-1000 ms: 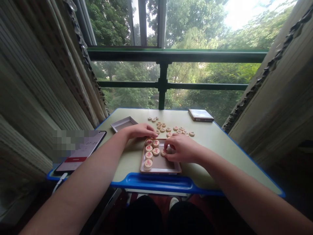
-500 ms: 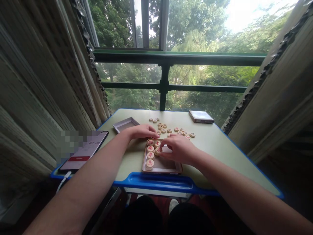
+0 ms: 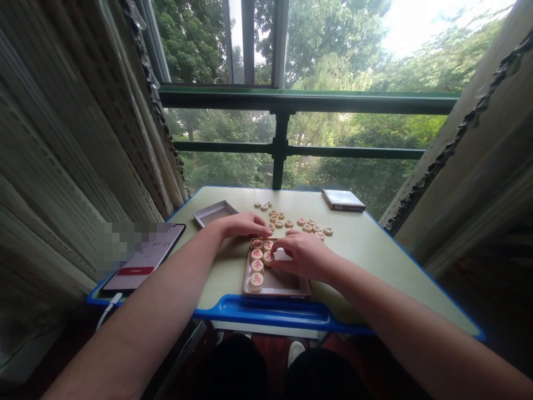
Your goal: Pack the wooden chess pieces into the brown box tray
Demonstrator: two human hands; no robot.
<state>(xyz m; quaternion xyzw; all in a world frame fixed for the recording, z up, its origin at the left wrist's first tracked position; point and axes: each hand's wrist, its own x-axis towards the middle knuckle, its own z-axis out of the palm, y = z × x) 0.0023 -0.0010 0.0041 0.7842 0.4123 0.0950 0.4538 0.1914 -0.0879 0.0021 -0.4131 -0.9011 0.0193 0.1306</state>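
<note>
A shallow brown tray [image 3: 287, 288] lies near the desk's front edge, with several round wooden chess discs [image 3: 257, 265] marked in red lined up along its left side. My right hand [image 3: 306, 254] hovers over the tray's upper middle, fingers curled, thumb and fingertips pinched on a disc beside the row. My left hand [image 3: 241, 224] lies palm down at the tray's top left corner, fingertips together at the loose discs [image 3: 306, 226] scattered behind the tray.
A phone [image 3: 144, 258] with a cable lies at the desk's left edge. An open grey box lid [image 3: 214, 212] sits at back left, a closed box [image 3: 343, 199] at back right. Curtains flank a railed window ahead. The desk's blue front lip [image 3: 270, 311] runs below the tray.
My right hand has slid a disc leftward inside the tray until it sits against the row. The left hand has stayed put. The camera has shifted slightly.
</note>
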